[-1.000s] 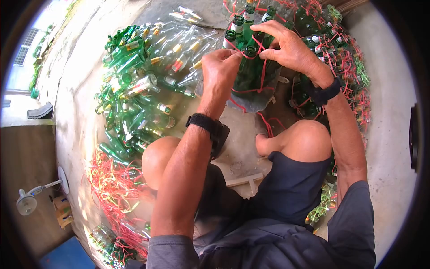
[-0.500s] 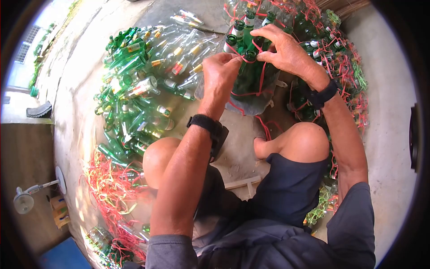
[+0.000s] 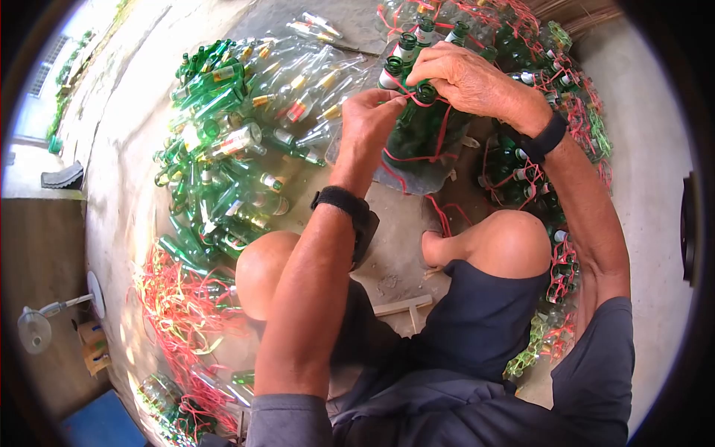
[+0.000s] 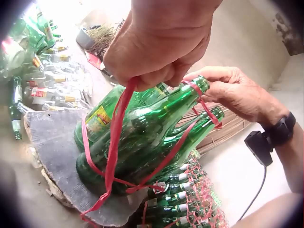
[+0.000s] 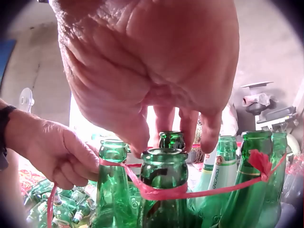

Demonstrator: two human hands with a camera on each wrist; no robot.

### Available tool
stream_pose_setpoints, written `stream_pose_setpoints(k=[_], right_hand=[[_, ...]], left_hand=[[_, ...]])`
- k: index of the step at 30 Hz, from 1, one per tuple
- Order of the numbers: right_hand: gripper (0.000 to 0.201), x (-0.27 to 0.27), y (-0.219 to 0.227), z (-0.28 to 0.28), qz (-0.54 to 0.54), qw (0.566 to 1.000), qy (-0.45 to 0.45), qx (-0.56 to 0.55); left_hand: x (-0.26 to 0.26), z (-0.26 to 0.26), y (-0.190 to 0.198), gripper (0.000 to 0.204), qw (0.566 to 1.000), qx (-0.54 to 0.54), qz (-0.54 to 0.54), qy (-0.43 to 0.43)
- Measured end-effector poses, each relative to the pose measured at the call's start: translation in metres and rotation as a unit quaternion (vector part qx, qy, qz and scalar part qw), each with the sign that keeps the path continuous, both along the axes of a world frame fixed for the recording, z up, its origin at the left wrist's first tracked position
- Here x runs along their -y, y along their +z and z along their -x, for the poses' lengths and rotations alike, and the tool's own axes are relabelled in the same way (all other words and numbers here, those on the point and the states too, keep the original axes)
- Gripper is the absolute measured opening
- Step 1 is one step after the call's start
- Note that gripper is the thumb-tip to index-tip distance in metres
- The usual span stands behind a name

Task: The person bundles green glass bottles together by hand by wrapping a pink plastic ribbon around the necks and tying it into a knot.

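Observation:
A cluster of upright green glass bottles (image 4: 135,135) stands on a flat grey slab (image 4: 50,142). Red plastic twine (image 5: 213,191) loops round their necks, and more crosses low on their sides. At the near left of the cluster, my left hand (image 3: 367,123) pinches a length of this twine between thumb and fingers; the strand hangs down taut-looking in the left wrist view. My right hand (image 3: 477,83) arches over the necks, its fingers and thumb pointing down apart around one bottle mouth (image 5: 172,139). The fingertips are partly hidden behind the necks in the right wrist view.
Loose green and clear bottles (image 3: 223,149) lie heaped on the left. Below them is a tangle of red twine (image 3: 182,305). Bundles of tied bottles (image 3: 566,97) line the right. A fan (image 3: 59,309) stands far left, and bent knees (image 3: 514,242) flank the floor space.
My right hand has moved left and inward over the necks, its thumb now out of sight in the head view. The left hand keeps its pinch on the twine, shifted only slightly.

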State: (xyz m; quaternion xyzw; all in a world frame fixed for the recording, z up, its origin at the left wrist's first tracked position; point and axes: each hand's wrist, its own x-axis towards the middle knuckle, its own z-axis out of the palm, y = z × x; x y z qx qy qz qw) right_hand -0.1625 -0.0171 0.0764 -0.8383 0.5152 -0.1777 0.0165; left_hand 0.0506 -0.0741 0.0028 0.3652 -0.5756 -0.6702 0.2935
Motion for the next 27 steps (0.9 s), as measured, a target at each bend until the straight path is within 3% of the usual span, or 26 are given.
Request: stream_pose_setpoints(k=[6, 8, 9, 11, 18, 20, 21, 23, 27], right_hand=[[0.043, 0.014, -0.007, 0.007, -0.053, 0.997, 0.040, 0.044], [0.055, 0.017, 0.007, 0.004, -0.288, 0.952, -0.082, 0.070], [0.055, 0.019, 0.003, 0.006, -0.289, 0.951, -0.082, 0.069], [0.052, 0.025, -0.009, 0.013, -0.160, 0.978, 0.083, 0.108], [0.045, 0.029, 0.020, 0.004, -0.253, 0.966, 0.032, 0.047], [0.052, 0.029, 0.036, -0.010, -0.365, 0.927, -0.075, -0.043], [0.052, 0.030, 0.030, -0.005, -0.365, 0.927, -0.075, -0.044], [0.040, 0.033, 0.010, 0.009, -0.236, 0.971, 0.043, -0.009], [0.033, 0.031, 0.017, 0.005, -0.176, 0.982, 0.041, -0.051]], left_hand=[[0.007, 0.016, -0.019, 0.029, 0.999, -0.007, -0.011, 0.033], [0.005, 0.021, -0.020, 0.027, 0.997, 0.023, 0.004, 0.072], [0.005, 0.022, -0.020, 0.027, 0.997, 0.023, 0.002, 0.073], [0.003, 0.024, -0.021, 0.029, 0.994, 0.071, 0.022, 0.085], [0.002, 0.029, -0.015, 0.035, 0.987, 0.114, 0.004, 0.116], [0.001, 0.028, -0.012, 0.035, 0.989, 0.102, 0.011, 0.102], [0.001, 0.029, -0.013, 0.035, 0.990, 0.101, 0.011, 0.102], [0.002, 0.031, -0.017, 0.034, 0.987, 0.110, -0.010, 0.115], [0.000, 0.036, -0.019, 0.034, 0.987, 0.098, 0.009, 0.124]])
